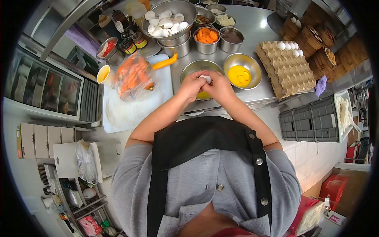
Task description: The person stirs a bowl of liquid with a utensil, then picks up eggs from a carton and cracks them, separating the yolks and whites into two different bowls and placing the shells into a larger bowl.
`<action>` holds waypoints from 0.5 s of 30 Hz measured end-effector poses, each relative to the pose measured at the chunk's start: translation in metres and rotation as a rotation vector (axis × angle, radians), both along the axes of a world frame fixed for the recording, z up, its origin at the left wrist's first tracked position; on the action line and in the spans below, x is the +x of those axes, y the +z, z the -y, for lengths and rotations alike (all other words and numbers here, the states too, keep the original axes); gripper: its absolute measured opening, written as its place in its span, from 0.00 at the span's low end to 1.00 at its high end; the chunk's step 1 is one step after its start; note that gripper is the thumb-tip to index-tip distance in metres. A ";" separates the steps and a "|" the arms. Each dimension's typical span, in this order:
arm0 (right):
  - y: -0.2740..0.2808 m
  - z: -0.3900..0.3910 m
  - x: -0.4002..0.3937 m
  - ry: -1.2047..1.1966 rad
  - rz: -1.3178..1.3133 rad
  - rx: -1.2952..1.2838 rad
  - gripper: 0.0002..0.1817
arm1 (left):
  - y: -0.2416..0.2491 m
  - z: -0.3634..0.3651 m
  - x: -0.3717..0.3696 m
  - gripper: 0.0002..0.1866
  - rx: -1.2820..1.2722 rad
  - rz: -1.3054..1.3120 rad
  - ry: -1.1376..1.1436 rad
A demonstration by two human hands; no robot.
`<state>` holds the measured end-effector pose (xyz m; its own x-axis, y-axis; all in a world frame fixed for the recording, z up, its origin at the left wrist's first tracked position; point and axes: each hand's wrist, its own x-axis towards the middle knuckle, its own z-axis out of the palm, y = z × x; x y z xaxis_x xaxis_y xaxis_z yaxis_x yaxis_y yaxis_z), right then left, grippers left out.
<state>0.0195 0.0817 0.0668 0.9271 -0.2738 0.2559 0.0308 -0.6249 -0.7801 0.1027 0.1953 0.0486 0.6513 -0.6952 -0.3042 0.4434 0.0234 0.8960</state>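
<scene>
White eggshell (206,79) sits pinched between the fingertips of the person's left hand (192,84) and right hand (219,84), above a steel bowl (199,66). Just right stands a yolk bowl (241,59); farther right, a cardboard egg tray (285,75) bears white eggs (281,46). Leftward, bagged carrots (132,77) lie on a cutting board (118,118).

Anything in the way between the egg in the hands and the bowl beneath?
Nothing visible: the left hand and right hand hold the egg over the steel bowl. The hands hide part of its inside, so I can't check there.
</scene>
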 end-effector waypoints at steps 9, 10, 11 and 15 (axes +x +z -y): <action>-0.025 0.026 0.010 0.109 -0.071 0.490 0.23 | 0.020 -0.005 0.009 0.18 -0.026 -0.082 -0.079; -0.024 0.029 0.010 0.151 -0.068 0.670 0.23 | 0.022 -0.007 0.012 0.18 -0.017 -0.103 -0.090; -0.024 0.031 0.009 0.153 -0.068 0.670 0.23 | 0.025 -0.009 0.014 0.19 -0.008 -0.125 -0.101; -0.009 0.039 0.002 0.143 -0.142 1.196 0.20 | 0.035 -0.027 0.022 0.20 -0.109 -0.183 -0.142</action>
<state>0.0213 0.0427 0.0573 0.9675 -0.1609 -0.1948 -0.0917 0.4948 -0.8641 0.1249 0.2226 0.0837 0.4854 -0.8111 -0.3263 0.6041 0.0413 0.7959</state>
